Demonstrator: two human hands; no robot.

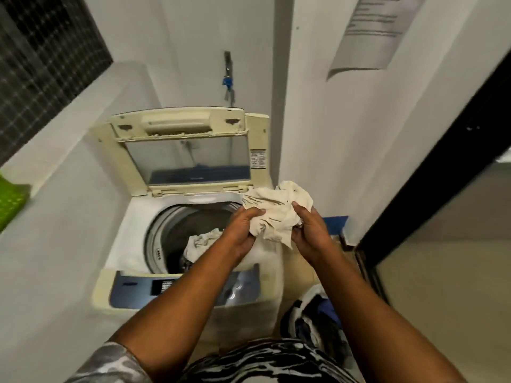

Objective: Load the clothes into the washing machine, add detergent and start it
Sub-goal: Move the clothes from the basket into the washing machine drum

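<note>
A cream top-loading washing machine stands in front of me with its lid raised against the wall. A pale crumpled garment lies inside the drum. Both hands hold a bunched cream-white cloth above the drum's right rim. My left hand grips its left side, and my right hand grips its right side. The blue control panel runs along the machine's near edge, partly hidden by my left forearm.
A pile of dark and white laundry sits on the floor right of the machine. A blue tap is on the wall behind. A green basket rests on the left ledge. A dark door frame stands at right.
</note>
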